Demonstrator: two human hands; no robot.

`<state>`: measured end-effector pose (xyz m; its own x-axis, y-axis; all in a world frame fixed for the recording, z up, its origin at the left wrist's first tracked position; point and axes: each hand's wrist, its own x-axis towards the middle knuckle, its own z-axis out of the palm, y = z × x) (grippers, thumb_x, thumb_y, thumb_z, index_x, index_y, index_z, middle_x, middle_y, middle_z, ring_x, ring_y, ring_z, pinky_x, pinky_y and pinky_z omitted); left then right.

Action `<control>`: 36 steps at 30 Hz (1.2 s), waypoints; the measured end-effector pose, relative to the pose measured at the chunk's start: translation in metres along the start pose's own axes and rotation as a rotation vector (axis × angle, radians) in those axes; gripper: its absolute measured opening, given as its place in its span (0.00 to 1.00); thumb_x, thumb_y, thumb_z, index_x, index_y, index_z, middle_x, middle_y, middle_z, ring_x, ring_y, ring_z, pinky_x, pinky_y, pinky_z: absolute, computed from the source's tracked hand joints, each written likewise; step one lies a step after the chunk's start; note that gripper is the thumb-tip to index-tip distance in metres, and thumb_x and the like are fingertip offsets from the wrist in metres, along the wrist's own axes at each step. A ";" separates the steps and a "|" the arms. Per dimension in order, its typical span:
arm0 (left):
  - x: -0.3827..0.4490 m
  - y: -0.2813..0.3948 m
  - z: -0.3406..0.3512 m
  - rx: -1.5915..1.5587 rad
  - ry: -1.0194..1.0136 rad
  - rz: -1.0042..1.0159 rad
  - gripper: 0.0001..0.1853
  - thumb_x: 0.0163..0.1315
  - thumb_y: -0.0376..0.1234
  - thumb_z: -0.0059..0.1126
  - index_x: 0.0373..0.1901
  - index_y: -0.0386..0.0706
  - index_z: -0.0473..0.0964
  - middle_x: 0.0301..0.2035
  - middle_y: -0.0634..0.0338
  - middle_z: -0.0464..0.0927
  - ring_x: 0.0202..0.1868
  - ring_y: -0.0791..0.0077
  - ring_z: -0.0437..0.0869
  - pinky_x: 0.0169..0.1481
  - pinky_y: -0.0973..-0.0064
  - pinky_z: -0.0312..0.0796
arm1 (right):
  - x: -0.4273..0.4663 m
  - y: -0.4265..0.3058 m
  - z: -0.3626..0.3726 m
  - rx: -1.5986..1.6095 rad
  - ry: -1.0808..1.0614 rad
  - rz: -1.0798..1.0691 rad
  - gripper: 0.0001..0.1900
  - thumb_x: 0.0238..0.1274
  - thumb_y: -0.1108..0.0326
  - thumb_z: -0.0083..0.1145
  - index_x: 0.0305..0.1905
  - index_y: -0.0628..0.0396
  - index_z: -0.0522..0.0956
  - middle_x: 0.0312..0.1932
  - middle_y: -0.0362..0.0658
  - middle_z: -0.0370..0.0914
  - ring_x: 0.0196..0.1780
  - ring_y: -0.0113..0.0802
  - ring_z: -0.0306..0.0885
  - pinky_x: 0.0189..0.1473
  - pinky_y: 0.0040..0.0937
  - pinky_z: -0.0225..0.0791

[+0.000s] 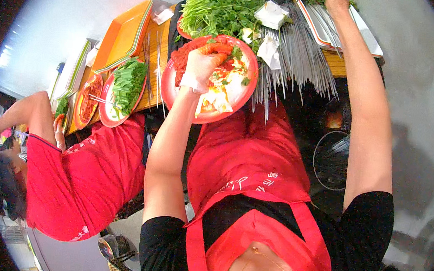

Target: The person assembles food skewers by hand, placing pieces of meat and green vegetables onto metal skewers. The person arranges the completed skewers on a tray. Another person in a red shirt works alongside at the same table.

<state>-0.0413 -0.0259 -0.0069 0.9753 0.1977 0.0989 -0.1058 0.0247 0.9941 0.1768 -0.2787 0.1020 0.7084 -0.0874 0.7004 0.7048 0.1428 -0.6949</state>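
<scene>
My left hand, in a thin clear glove stained red-orange, is over a red-rimmed round plate. Its curled fingers touch the food there: red seasoned paste or minced food, pale pieces and green leaves. What it holds, if anything, is hidden. My right hand is cut off by the top edge, above a white tray with an orange rim; its fingertips are out of view. Metal skewers and leafy herbs lie on that tray. A bundle of metal skewers lies between the hands.
Fresh cilantro is heaped behind the plate. White tissues lie by the skewers. Left are stacked orange trays, a plate of cut greens and an oval plate of red food. A co-worker in red is close at left.
</scene>
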 end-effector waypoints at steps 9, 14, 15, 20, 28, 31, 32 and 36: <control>-0.012 -0.001 0.002 0.109 0.034 0.127 0.09 0.56 0.21 0.54 0.38 0.34 0.80 0.33 0.59 0.82 0.33 0.79 0.80 0.40 0.81 0.73 | -0.106 -0.134 0.051 -0.248 -0.582 -0.331 0.06 0.59 0.69 0.50 0.37 0.55 0.78 0.24 0.41 0.75 0.26 0.28 0.72 0.25 0.27 0.65; -0.014 0.005 0.006 0.108 0.024 0.217 0.10 0.56 0.20 0.53 0.38 0.33 0.79 0.34 0.58 0.82 0.35 0.80 0.79 0.41 0.82 0.72 | -0.165 -0.068 0.039 -0.469 -0.891 -0.386 0.08 0.54 0.74 0.53 0.40 0.63 0.76 0.33 0.51 0.77 0.37 0.48 0.76 0.39 0.37 0.70; -0.016 0.008 0.007 0.106 0.038 0.210 0.10 0.56 0.21 0.53 0.38 0.34 0.79 0.34 0.58 0.82 0.35 0.81 0.79 0.41 0.82 0.72 | -0.170 -0.062 0.037 -0.489 -0.902 -0.369 0.08 0.54 0.74 0.53 0.40 0.63 0.76 0.34 0.51 0.77 0.38 0.48 0.76 0.39 0.38 0.70; -0.019 0.006 0.003 0.134 0.038 0.176 0.09 0.57 0.21 0.53 0.38 0.34 0.80 0.35 0.59 0.81 0.35 0.81 0.79 0.41 0.83 0.72 | -0.174 -0.039 0.035 -0.479 -0.818 -0.399 0.09 0.55 0.73 0.53 0.41 0.62 0.75 0.33 0.51 0.77 0.37 0.48 0.77 0.38 0.38 0.70; -0.021 0.003 0.008 -0.028 0.024 0.189 0.09 0.57 0.21 0.53 0.38 0.34 0.79 0.35 0.58 0.81 0.35 0.79 0.80 0.42 0.81 0.73 | -0.180 -0.039 0.043 -0.463 -0.831 -0.420 0.07 0.57 0.72 0.53 0.40 0.60 0.74 0.31 0.50 0.77 0.35 0.47 0.77 0.36 0.38 0.70; -0.022 0.006 0.008 -0.035 0.017 0.152 0.10 0.57 0.21 0.52 0.39 0.34 0.79 0.36 0.57 0.81 0.35 0.77 0.80 0.42 0.80 0.74 | -0.179 -0.041 0.041 -0.493 -0.871 -0.389 0.07 0.56 0.71 0.53 0.39 0.59 0.73 0.29 0.50 0.76 0.34 0.48 0.77 0.34 0.38 0.70; -0.022 0.007 0.008 -0.044 0.006 0.148 0.10 0.57 0.21 0.52 0.40 0.33 0.78 0.36 0.57 0.81 0.35 0.77 0.81 0.42 0.80 0.74 | -0.179 -0.040 0.040 -0.502 -0.883 -0.388 0.06 0.55 0.71 0.53 0.38 0.59 0.73 0.29 0.50 0.76 0.33 0.48 0.76 0.34 0.38 0.69; -0.017 0.007 0.007 -0.034 -0.060 0.139 0.13 0.57 0.22 0.53 0.45 0.34 0.75 0.39 0.57 0.80 0.39 0.75 0.81 0.45 0.77 0.74 | -0.177 -0.033 0.038 -0.466 -0.877 -0.413 0.05 0.55 0.71 0.53 0.37 0.59 0.72 0.28 0.50 0.75 0.32 0.48 0.76 0.33 0.38 0.68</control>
<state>-0.0571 -0.0360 -0.0012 0.9605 0.1431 0.2386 -0.2458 0.0349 0.9687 0.0266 -0.2303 0.0076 0.2671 0.7215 0.6388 0.9601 -0.1418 -0.2412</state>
